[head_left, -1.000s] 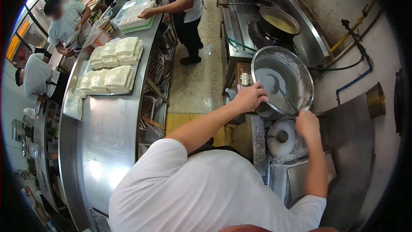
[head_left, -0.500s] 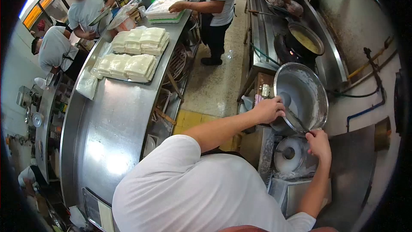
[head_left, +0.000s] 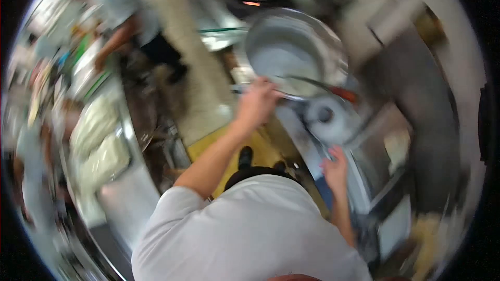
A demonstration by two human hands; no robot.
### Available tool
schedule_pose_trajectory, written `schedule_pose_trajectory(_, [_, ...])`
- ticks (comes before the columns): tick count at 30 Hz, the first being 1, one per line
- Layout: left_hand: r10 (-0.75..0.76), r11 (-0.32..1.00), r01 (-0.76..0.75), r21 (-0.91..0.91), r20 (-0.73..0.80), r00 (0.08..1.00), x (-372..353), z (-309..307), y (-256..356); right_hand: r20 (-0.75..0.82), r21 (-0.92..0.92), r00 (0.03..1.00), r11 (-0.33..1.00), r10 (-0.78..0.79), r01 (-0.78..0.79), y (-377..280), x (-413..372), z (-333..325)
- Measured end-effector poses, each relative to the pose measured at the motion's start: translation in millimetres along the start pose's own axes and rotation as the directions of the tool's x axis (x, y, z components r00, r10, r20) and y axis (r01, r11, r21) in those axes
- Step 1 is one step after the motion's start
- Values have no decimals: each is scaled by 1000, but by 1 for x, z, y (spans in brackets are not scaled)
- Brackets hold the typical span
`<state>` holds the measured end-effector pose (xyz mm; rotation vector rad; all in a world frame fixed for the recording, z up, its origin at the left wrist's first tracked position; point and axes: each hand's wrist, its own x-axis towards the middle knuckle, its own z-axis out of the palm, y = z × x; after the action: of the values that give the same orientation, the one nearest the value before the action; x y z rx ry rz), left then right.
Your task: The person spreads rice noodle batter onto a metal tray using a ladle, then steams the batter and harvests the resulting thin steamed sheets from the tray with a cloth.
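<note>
With one hand on a bowl this wide, I'd keep the grip low on the rim and the wrist locked so it doesn't tip toward the floor side, and I'd get the free hand back under the far edge before moving it anywhere. The ladle lying across it will slide if the bowl tilts, so level is the whole game here

The left hand is clamped on the near rim of the big metal bowl. The right hand is well apart from it, down by the edge of the steel unit, and it looks open with fingers spread, though the blur makes that a bit of a guess

The bowl sits just above a round lid, near the lit burner. It's shiny steel, shallow and wide, with a pale whitish coating over the inside. The ladle's reddish handle end pokes out past the right rim
</note>
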<state>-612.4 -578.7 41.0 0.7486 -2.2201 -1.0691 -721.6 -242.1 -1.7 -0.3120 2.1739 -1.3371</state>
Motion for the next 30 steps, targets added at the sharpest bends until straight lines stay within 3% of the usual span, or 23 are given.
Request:
schedule_pose_trajectory(2, [25,981,-25,-194,-2,1000,1,17,-35,-56,-23,998,999,24,-25,6,-33,16])
schedule_pose_trajectory(3, [92,977,-94,-189,-20,996,4,15,-31,-92,-153,996,988,-20,5,15,-43,18])
schedule_pose_trajectory(4, [66,986,-68,-150,-19,998,5,11,-17,-105,-287,993,958,-51,19,26,-52,16])
schedule_pose_trajectory(5, [82,975,-78,-210,7,997,3,19,-26,-178,-319,984,947,-25,-34,22,-65,12])
schedule_pose_trajectory(6, [214,970,-217,-109,-37,976,6,25,-40,-220,-351,975,934,-7,-72,13,-75,6])
schedule_pose_trajectory(7, [242,965,-245,-97,-39,969,6,27,-48,-293,-335,956,933,30,-132,9,-87,0])
schedule_pose_trajectory(9, [263,963,-265,-54,-39,964,6,30,-47,-361,-91,908,961,215,-263,7,-94,-19])
schedule_pose_trajectory(13, [317,948,-316,37,-25,948,9,25,-35,-498,-162,859,961,118,-225,77,-95,-85])
schedule_pose_trajectory(15, [302,946,-299,122,-4,953,8,24,-35,-635,-240,771,936,50,-259,110,-91,-126])
schedule_pose_trajectory(17, [282,954,-280,109,-2,959,6,29,-35,-694,-183,705,914,142,-363,120,-91,-169])
schedule_pose_trajectory(19, [234,956,-223,189,-38,972,2,19,-20,-639,-57,762,981,105,-183,141,-91,-223])
schedule_pose_trajectory(20, [187,981,-181,68,-83,979,-1,19,-22,-654,8,734,971,185,-237,130,-87,-247])
schedule_pose_trajectory(21, [263,950,-228,215,-148,954,-9,16,-9,-673,-246,734,907,93,-341,136,-85,-282])
schedule_pose_trajectory(22, [133,991,-130,26,-215,968,-22,16,22,-728,-158,679,987,-94,-33,226,-64,-335])
schedule_pose_trajectory(23, [127,992,-122,34,-229,965,-37,13,51,-700,-338,701,928,-137,-156,224,-73,-366])
schedule_pose_trajectory(24, [115,985,-72,158,-287,951,-50,18,61,-575,-564,774,814,-266,-140,329,-61,-445])
schedule_pose_trajectory(25, [101,992,-70,104,-328,939,-66,27,55,-404,-915,791,219,-459,-340,335,-67,-472])
schedule_pose_trajectory(26, [3,999,7,34,-285,959,-82,34,66,-515,-857,774,201,-368,-475,374,-72,-500])
schedule_pose_trajectory(27, [0,994,33,102,-307,952,-105,45,73,-385,-922,681,227,-624,-313,446,-70,-556])
schedule_pose_trajectory(28, [-54,989,88,118,-266,962,-128,61,61,-238,-969,686,117,-687,-218,432,-85,-559])
schedule_pose_trajectory(29, [-88,972,122,199,-173,981,-152,71,54,-237,-890,775,-190,-586,-415,494,-80,-608])
schedule_pose_trajectory(30, [-142,964,155,218,-73,987,-180,88,29,-209,-904,771,-182,-601,-387,486,-68,-602])
